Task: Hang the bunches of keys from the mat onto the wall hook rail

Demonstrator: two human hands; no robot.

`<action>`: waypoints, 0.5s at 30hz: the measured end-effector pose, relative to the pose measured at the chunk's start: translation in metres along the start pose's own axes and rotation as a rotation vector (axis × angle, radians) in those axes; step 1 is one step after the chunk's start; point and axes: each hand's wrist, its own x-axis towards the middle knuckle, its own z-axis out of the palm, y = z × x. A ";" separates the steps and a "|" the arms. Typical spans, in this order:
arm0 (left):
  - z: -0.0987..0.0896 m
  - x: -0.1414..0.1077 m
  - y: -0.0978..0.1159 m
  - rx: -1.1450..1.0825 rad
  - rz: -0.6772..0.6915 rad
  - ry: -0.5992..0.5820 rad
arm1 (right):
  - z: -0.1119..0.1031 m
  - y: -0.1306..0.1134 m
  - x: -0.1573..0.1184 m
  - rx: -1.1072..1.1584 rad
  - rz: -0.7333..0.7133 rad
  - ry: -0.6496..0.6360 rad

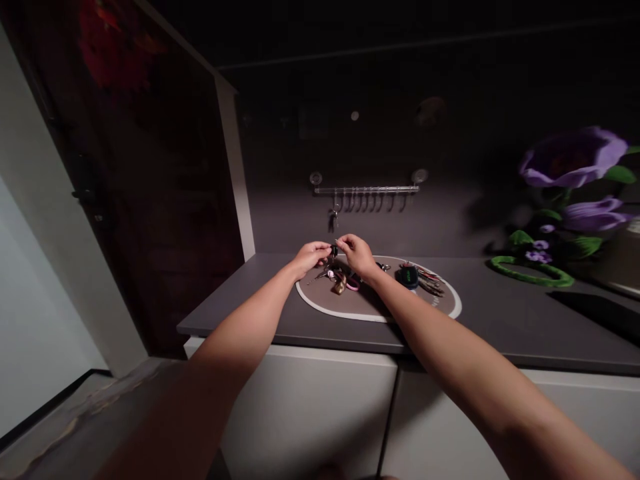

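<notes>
A person's left hand [311, 259] pinches a small dark key fob [335, 251] above the 10 o'clock edge of an oval mat [360, 304]; the right hand [356, 253], fingertips drawn narrow, is just beside the fob, whether gripping it cannot be told. At 6 o'clock from the hands lies a pink loop [353, 285]; at 12, a key set [335, 217] hangs from a hook rail [367, 190]
</notes>
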 end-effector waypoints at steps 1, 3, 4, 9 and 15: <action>0.001 0.000 -0.001 0.050 0.013 0.005 | -0.001 0.000 0.000 0.029 0.006 0.006; 0.002 0.000 -0.003 0.186 0.063 0.030 | -0.002 0.000 0.002 0.091 0.023 0.030; 0.003 -0.001 -0.004 0.275 0.099 0.057 | -0.003 0.000 0.002 0.125 0.032 0.046; 0.001 0.001 -0.010 0.674 0.267 0.182 | -0.004 -0.001 0.008 0.329 0.118 0.128; 0.000 0.005 -0.015 0.805 0.279 0.230 | -0.009 -0.016 0.033 0.615 0.276 0.196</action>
